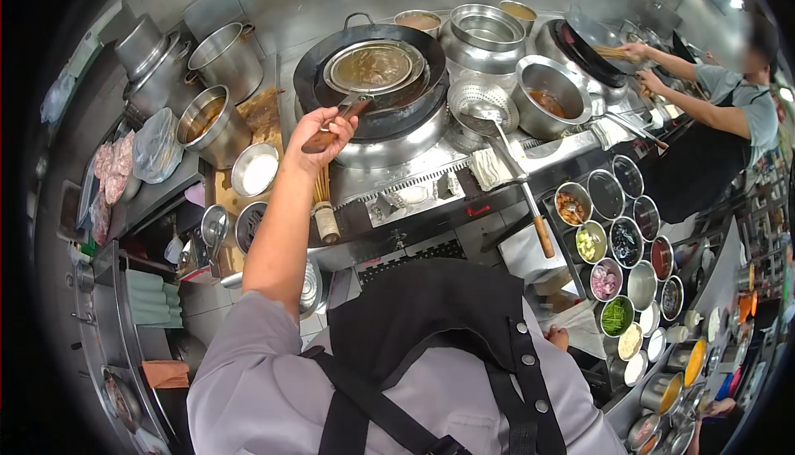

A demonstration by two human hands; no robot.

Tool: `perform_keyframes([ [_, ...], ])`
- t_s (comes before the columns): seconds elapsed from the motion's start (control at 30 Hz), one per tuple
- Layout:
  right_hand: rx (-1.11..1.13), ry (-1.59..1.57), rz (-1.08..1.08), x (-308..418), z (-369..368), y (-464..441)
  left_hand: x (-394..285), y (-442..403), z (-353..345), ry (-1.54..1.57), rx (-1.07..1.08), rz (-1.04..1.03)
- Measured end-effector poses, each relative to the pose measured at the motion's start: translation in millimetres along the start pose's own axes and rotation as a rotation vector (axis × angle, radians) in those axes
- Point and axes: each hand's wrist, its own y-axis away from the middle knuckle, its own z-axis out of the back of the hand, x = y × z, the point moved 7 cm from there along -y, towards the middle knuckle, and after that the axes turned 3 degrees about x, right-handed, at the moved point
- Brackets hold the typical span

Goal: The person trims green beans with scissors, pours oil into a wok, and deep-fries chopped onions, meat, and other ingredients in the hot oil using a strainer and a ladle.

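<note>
The left hand (328,130) grips a brown wooden handle (315,144) by the near edge of a round black wok (311,66); a round silver strainer (374,67) sits inside; the right hand (559,337), beyond the counter's (432,158) front edge, I cannot tell.

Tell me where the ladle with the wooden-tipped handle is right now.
In the head view, the ladle lies right of the large dark wok, its bowl over the perforated strainer and its wooden tip pointing toward the wearer.

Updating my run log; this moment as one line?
left hand: grips wooden handle | round utensil: over wok, contact unclear | right hand: by pale cloth, grip unclear
</note>
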Motion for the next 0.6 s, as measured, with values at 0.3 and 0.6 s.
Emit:
perform_keyframes([
  [0.3, 0.096, 0.089, 0.198, 23.3, 23.9, 33.8, 60.8, -49.9, -15.9, -0.06, -0.089, -0.346],
  [0.6, -0.03, 0.156, 0.317, 40.0, 75.5, 29.1, 176.1, -110.6, -80.6, -0.454, -0.177, -0.611],
])
